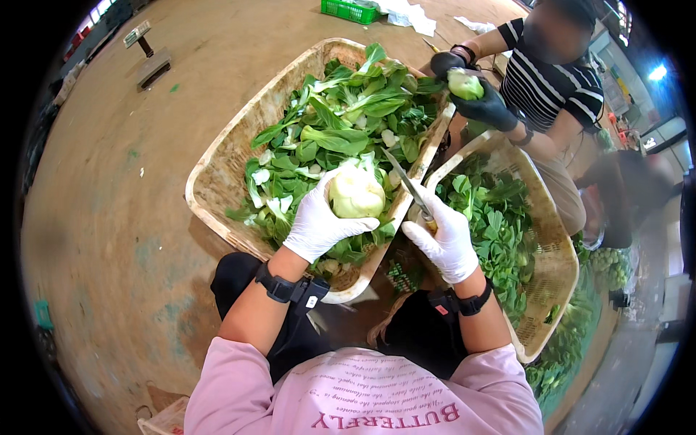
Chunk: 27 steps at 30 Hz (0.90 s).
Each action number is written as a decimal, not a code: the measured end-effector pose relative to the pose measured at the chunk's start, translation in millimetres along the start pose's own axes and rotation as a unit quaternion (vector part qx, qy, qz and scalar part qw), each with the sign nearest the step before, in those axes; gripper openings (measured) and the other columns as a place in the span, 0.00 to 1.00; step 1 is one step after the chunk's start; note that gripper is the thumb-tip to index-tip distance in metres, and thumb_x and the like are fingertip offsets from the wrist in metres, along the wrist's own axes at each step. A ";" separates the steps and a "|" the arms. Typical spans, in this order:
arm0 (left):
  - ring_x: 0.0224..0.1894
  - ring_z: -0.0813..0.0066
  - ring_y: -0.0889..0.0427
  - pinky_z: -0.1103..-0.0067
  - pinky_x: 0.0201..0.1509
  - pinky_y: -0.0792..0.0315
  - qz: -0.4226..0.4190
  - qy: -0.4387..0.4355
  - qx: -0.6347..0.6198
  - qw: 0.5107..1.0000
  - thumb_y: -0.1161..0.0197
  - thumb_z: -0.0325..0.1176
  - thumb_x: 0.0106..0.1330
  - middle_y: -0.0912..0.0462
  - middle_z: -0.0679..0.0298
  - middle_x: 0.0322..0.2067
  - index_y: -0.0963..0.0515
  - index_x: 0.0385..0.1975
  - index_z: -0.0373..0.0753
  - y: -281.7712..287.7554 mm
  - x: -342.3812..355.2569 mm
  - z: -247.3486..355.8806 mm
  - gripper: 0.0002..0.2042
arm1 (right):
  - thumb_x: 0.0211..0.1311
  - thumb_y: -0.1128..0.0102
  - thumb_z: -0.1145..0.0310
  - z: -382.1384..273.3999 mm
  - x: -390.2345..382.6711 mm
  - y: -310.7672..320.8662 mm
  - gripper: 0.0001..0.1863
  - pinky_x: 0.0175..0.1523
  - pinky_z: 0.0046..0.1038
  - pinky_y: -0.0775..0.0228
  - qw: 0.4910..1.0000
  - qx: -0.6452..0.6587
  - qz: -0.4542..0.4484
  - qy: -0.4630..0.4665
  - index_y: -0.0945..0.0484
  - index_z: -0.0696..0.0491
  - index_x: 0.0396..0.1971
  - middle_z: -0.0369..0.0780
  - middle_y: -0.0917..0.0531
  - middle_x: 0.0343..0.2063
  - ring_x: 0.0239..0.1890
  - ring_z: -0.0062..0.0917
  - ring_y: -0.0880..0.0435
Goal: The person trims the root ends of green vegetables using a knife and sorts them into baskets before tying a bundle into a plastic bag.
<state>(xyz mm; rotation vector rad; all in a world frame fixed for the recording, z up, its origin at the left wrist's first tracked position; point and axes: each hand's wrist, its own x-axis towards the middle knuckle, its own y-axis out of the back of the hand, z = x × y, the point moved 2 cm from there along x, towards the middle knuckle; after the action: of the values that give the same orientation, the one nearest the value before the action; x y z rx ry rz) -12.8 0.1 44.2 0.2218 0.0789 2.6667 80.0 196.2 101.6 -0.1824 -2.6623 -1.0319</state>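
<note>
Holding leaves (pixel 333 138): left crate (pixel 225 163), right crate (pixel 554 264); vegetable (pixel 357 193): left hand (pixel 319 223)

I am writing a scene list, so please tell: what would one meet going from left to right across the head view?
Platform scale, left gloved hand with pale vegetable, knife in right gloved hand, co-worker's striped shirt.
</note>
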 end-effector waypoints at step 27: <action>0.39 0.71 0.17 0.77 0.46 0.25 -0.083 0.010 0.105 0.991 0.20 0.45 0.39 0.17 0.60 0.38 0.26 0.47 0.36 8.9 -7.2 1.9 0.35 | 0.50 0.37 0.64 36.5 28.5 -56.3 0.10 0.29 0.29 0.30 0.944 -0.280 0.093 0.148 0.21 0.41 0.35 0.34 0.26 0.16 0.24 0.27 0.21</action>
<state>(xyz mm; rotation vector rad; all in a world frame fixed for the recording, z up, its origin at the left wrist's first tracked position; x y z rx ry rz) -10.0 -11.0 45.9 0.2440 0.3691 2.4932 33.0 179.8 48.4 -0.3511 -1.9888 -1.5821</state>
